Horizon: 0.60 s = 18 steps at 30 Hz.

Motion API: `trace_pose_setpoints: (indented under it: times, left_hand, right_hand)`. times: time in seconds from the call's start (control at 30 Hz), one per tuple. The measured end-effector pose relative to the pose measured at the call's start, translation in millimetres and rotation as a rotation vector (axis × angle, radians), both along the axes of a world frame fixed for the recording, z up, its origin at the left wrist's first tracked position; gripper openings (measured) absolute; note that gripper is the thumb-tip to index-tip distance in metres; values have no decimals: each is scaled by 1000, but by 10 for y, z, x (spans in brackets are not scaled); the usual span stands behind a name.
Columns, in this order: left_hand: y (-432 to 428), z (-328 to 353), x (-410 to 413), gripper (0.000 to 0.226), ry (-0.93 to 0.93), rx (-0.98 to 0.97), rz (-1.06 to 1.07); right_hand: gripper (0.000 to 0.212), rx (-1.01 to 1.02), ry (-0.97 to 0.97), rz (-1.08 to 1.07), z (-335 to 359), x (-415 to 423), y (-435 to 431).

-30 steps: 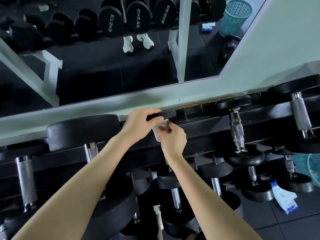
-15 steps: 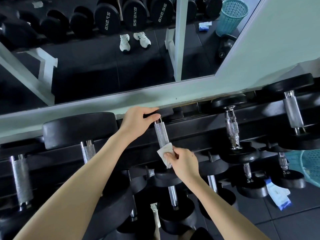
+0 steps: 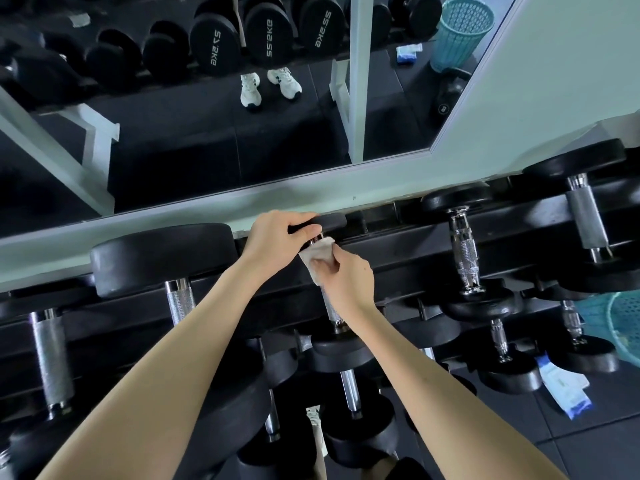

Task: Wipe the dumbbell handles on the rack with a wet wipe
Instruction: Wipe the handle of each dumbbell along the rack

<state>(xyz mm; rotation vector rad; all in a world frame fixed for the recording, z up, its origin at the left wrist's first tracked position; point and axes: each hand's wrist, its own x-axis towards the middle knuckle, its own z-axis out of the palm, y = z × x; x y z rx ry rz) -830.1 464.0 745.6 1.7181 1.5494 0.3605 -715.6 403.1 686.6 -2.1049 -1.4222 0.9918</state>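
Wiping: right hand pinches the wet wipe round the handle's far end.
Steadying: left hand curls over the dumbbell head beyond the handle.
Technique: wrap fully (underside hidden, seemingly covered), twist while sliding.

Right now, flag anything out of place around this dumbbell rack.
One thing: a blue-and-white packet lies on the floor beside the teal basket, below the rack's right end. The dumbbells look seated; nothing spilled or damaged shows.
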Motion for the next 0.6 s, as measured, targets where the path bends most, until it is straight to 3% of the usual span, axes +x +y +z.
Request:
trace_pose_setpoints:
  times: [0.2,0.33,0.5,0.6]
  left_hand:
    - [3,-15,0,36,8,9,-2]
    - [-15,-27,29,36,28,27,-5]
    - [3,-19,9,35,25,11,-26]
    - [-3,-17,2,35,14,7,-9]
  right_hand:
    - [26,-163,-170,156,-65,214,-473]
    - [28,-311,-173,246,-18,345,-501]
    - [28,-110,52,-65,177,237,12]
    - [42,-102,131,-150,233,23,278]
